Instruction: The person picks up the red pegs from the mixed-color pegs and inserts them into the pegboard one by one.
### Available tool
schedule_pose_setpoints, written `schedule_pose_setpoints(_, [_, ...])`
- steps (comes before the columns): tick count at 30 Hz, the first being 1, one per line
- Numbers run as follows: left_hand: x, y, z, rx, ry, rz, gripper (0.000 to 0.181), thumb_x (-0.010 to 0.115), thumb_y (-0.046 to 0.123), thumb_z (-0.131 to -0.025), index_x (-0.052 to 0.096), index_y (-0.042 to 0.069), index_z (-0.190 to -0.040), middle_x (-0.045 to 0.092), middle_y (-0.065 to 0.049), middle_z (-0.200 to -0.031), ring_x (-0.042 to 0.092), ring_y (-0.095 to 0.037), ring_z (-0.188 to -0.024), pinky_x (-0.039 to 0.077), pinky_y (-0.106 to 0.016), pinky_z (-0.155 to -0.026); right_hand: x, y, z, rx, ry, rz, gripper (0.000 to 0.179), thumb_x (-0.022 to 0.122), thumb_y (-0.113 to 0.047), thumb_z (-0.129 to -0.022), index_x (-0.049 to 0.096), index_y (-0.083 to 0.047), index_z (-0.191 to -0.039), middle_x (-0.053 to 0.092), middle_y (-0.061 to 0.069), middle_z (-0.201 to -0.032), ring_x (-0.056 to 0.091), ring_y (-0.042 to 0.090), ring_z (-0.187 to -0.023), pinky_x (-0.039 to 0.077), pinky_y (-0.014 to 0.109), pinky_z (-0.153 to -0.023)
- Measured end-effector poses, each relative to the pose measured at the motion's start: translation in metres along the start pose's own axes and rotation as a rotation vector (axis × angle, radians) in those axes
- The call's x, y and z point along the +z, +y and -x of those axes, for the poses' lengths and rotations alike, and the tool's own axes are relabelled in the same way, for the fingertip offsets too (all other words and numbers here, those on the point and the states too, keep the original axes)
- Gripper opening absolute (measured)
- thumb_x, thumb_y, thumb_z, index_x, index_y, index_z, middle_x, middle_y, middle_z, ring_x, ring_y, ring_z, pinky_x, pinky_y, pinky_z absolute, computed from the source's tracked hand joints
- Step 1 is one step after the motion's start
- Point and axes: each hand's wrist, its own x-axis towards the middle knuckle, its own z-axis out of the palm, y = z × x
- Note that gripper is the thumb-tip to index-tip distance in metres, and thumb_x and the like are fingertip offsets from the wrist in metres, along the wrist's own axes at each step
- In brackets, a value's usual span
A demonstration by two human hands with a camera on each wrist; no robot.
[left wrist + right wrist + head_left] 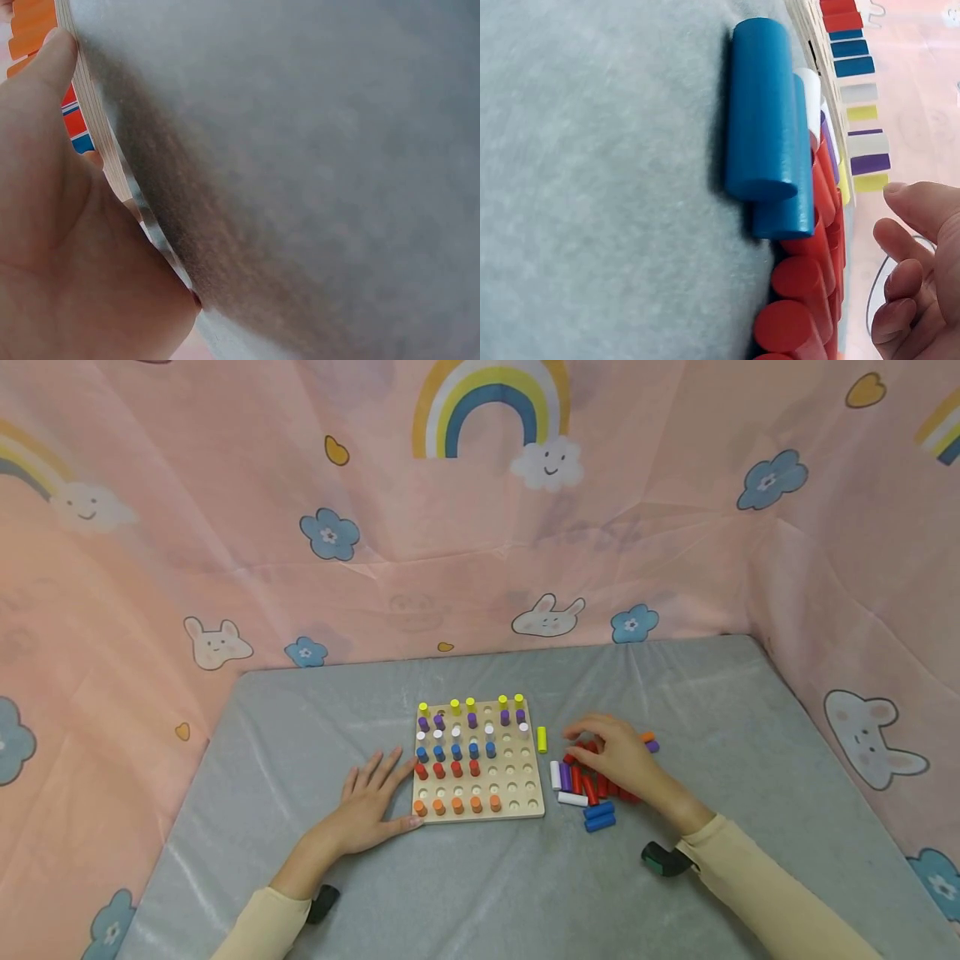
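Note:
A wooden pegboard (480,818) lies on the table, with rows of coloured pegs standing in its holes. My left hand (363,814) lies flat on its left side, fingers spread, fingertips and thumb at the board's edge. In the left wrist view, the thumb (56,64) rests against the wooden edge (94,124). My right hand (618,756) hovers over a pile of loose pegs right of the board, its fingers loosely bent. Beneath it lie red pegs (591,790), partly hidden. No peg shows between its thumb and fingers (904,281) in the right wrist view.
Two blue pegs (599,817) lie at the pile's near side. White pegs (555,775) and a purple peg (566,777) sit at its left. One yellow peg (542,740) lies alone beside the board. A pink patterned curtain (480,560) surrounds the grey tabletop (465,893).

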Motion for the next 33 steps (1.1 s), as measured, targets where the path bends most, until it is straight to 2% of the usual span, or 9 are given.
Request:
schedule_pose_setpoints(8, [-0.0001,0.0003,0.0009,0.019,0.024,0.017,0.091,0.066,0.058,-0.087,0.022,0.023,-0.159,0.013,-0.011,-0.168,0.007,-0.042,-0.154,0.006,-0.072,-0.116,0.0021,0.0052,0.0023,-0.009,-0.028,0.023,0.02,0.081,-0.016,-0.082,0.075,-0.014,-0.1,0.072,-0.001,-0.095,0.046,0.01,-0.066,0.039,0.021,-0.062])
schedule_pose_setpoints(13, [-0.0006,0.0001,0.0006,0.008,0.007,0.008,0.091,0.065,0.059,-0.088,0.021,0.024,-0.159,0.011,-0.009,-0.169,0.006,-0.04,-0.155,0.006,-0.071,-0.117,0.0032,0.007,0.0031,-0.01,-0.047,0.02,0.021,0.082,-0.016,-0.082,0.075,-0.014,-0.101,0.072,-0.001,-0.097,0.05,0.012,-0.069,0.04,0.021,-0.063])
schedule_pose_setpoints(25, [-0.0008,-0.0004,0.0011,0.029,0.024,0.017,0.09,0.065,0.058,-0.088,0.022,0.022,-0.159,0.013,-0.011,-0.168,0.008,-0.042,-0.154,0.007,-0.072,-0.116,0.0042,0.007,0.0024,0.026,-0.101,0.028,0.021,0.081,-0.013,-0.082,0.074,-0.014,-0.102,0.073,-0.001,-0.1,0.058,0.013,-0.084,0.047,0.021,-0.071])
schedule_pose_setpoints(29, [-0.0011,-0.0003,0.0012,0.026,0.021,0.017,0.091,0.065,0.058,-0.088,0.022,0.022,-0.159,0.013,-0.011,-0.168,0.007,-0.042,-0.154,0.006,-0.072,-0.116,0.0051,0.0069,0.0015,0.028,-0.101,0.053,0.021,0.08,-0.013,-0.082,0.074,-0.015,-0.102,0.073,-0.001,-0.101,0.062,0.013,-0.088,0.05,0.025,-0.076])
schedule_pose_setpoints(33, [-0.0012,-0.0005,0.001,0.011,0.006,0.01,0.09,0.064,0.059,-0.088,0.021,0.024,-0.159,0.011,-0.01,-0.169,0.006,-0.041,-0.155,0.006,-0.071,-0.117,0.0063,0.0054,0.0002,0.029,-0.109,0.085,0.021,0.08,-0.013,-0.083,0.074,-0.016,-0.103,0.073,-0.001,-0.101,0.065,0.016,-0.094,0.054,0.035,-0.083])
